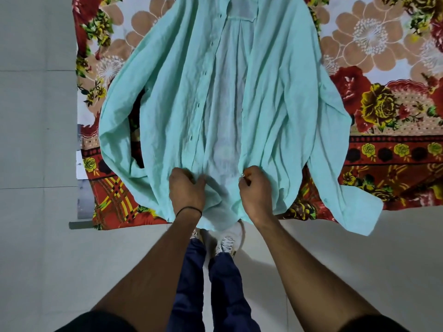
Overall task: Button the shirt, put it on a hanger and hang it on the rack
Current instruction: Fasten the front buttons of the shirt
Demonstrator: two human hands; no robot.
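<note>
A mint-green shirt [167,97] lies front-up and unbuttoned on a flowered blanket, collar at the far end, hem hanging over the near edge. Its two front panels lie apart, showing the inner back. Buttonholes run down the left panel's edge. My left hand [187,188] grips the left panel near the hem. My right hand [256,188] pinches the right panel's edge near the hem, with a small button visible at its fingertips. The sleeves spread out to both sides; the right cuff hangs off the blanket. No hanger or rack is in view.
The red, yellow and tan floral blanket [383,116] covers a raised surface. Pale floor tiles [36,140] lie to the left and in front. My legs in dark trousers and white shoes [227,240] stand at the blanket's near edge.
</note>
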